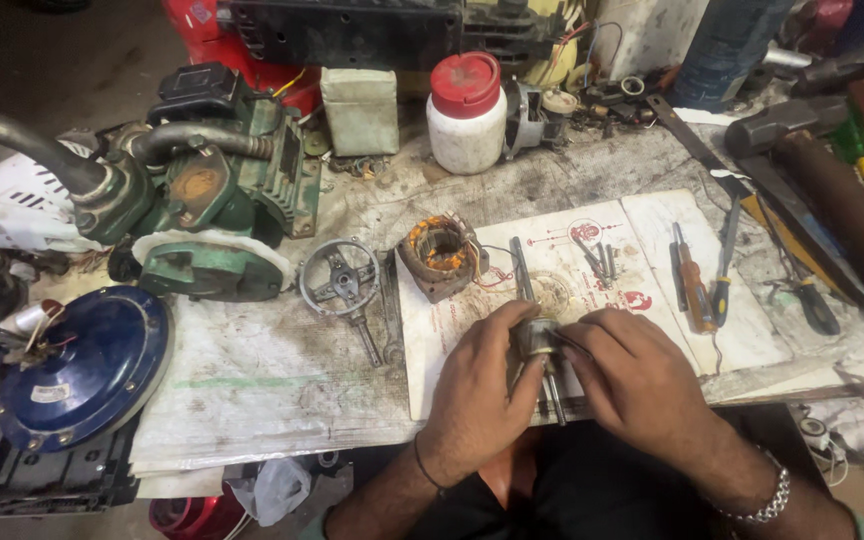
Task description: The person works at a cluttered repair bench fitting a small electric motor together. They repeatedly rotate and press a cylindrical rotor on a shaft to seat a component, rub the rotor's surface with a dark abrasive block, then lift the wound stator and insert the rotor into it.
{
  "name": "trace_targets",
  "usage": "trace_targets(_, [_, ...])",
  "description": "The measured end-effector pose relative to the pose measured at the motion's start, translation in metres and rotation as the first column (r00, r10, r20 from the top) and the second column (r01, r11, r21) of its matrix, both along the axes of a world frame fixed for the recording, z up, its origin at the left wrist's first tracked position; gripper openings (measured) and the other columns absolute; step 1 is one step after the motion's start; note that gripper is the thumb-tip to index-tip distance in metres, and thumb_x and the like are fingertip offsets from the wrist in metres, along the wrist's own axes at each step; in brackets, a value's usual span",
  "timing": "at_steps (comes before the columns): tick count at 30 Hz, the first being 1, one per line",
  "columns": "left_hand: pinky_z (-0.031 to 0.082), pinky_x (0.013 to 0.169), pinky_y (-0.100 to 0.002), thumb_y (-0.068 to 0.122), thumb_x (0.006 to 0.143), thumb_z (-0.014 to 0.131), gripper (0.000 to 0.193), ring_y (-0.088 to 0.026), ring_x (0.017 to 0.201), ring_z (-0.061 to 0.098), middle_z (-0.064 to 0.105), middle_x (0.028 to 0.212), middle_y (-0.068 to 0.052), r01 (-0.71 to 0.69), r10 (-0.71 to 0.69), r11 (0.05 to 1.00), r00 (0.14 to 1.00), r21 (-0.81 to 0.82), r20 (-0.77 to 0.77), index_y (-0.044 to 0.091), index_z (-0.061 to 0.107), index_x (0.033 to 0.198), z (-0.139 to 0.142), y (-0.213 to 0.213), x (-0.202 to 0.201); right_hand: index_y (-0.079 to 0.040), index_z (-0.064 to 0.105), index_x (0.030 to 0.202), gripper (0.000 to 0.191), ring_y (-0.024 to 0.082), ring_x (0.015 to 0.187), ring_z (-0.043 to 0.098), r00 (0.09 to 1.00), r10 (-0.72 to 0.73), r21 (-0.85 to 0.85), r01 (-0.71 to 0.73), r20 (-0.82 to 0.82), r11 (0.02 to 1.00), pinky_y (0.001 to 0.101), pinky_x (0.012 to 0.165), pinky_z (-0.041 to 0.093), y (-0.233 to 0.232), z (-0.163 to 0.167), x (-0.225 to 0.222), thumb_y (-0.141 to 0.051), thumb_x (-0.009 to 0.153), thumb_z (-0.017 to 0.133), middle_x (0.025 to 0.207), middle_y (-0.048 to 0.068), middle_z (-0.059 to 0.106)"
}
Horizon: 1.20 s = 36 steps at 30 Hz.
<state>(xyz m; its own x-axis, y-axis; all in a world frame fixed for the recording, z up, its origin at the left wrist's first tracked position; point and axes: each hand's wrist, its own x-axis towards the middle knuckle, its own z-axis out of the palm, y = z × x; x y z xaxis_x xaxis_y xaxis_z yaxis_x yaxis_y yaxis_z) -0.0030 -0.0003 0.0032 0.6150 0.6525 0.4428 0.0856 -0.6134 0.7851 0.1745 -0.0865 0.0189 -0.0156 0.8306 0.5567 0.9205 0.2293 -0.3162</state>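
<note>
My left hand and my right hand meet over a small metal motor rotor with a thin shaft sticking out toward me. Both hands grip it, fingers curled around its body from either side, just above a sheet of white cardboard at the bench's near edge. Behind the hands stands a motor stator with orange copper windings. A long steel rod lies on the cardboard between the stator and my hands.
A round metal end bracket lies left of the stator. A green pump motor and a blue round cover fill the left. Screwdrivers, pliers, a hammer and a red-lidded white jar sit right and behind.
</note>
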Motion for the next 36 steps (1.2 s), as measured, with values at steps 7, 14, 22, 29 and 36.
trace_targets(7, [0.052,0.103,-0.046,0.008,0.092,0.070,0.053,-0.041,0.121,0.064,0.066,0.129,-0.023,-0.022,0.020,0.998,0.999,0.056,0.024,0.000,0.050,0.140,-0.004,-0.002,0.003,-0.003,0.069,0.102,0.020,0.031,0.077,0.065,0.999,0.012,0.025,-0.012,-0.030,1.000,0.0408,0.069,0.051,-0.006,-0.003,0.002,-0.007,0.083,0.070,0.088,0.012,0.065])
trace_targets(14, [0.054,0.100,-0.046,0.008,0.093,0.069,0.054,-0.040,0.117,0.066,0.065,0.126,-0.024,-0.005,0.006,0.999,1.000,0.053,-0.012,-0.001,0.048,0.141,-0.005,-0.001,0.004,-0.003,0.070,0.094,0.012,0.027,0.066,0.062,0.996,0.030,0.044,-0.027,-0.084,0.999,0.0388,0.062,0.048,-0.009,-0.009,0.008,-0.004,0.082,0.069,0.075,0.011,0.064])
trace_targets(22, [0.056,0.093,-0.047,0.009,0.093,0.068,0.054,-0.038,0.107,0.069,0.065,0.118,-0.024,-0.004,0.005,1.000,0.999,0.014,-0.046,0.000,0.047,0.142,-0.002,-0.002,0.005,0.000,0.064,0.113,0.024,0.021,0.081,0.072,0.894,-0.032,-0.088,-0.008,-0.447,0.996,0.0315,0.070,0.055,-0.006,-0.028,0.025,-0.010,0.092,0.069,0.093,0.013,0.073])
trace_targets(29, [0.055,0.092,-0.047,0.009,0.094,0.068,0.054,-0.039,0.107,0.067,0.064,0.118,-0.025,-0.004,0.005,0.999,1.000,0.038,-0.030,0.000,0.047,0.142,-0.002,-0.002,0.003,-0.003,0.047,0.141,0.068,0.017,0.088,0.074,0.860,-0.185,-0.261,0.062,-0.476,0.963,0.0284,0.073,0.059,0.000,-0.032,0.030,-0.019,0.084,0.080,0.097,0.010,0.076])
trace_targets(36, [0.055,0.093,-0.047,0.008,0.093,0.067,0.054,-0.039,0.108,0.067,0.064,0.117,-0.024,-0.009,0.011,0.999,0.999,0.038,-0.037,0.000,0.047,0.143,-0.004,-0.002,0.004,-0.003,0.069,0.116,0.045,0.025,0.100,0.072,0.979,0.000,-0.126,-0.026,-0.202,0.992,0.0378,0.081,0.057,-0.002,-0.011,0.021,-0.021,0.077,0.083,0.107,0.014,0.074])
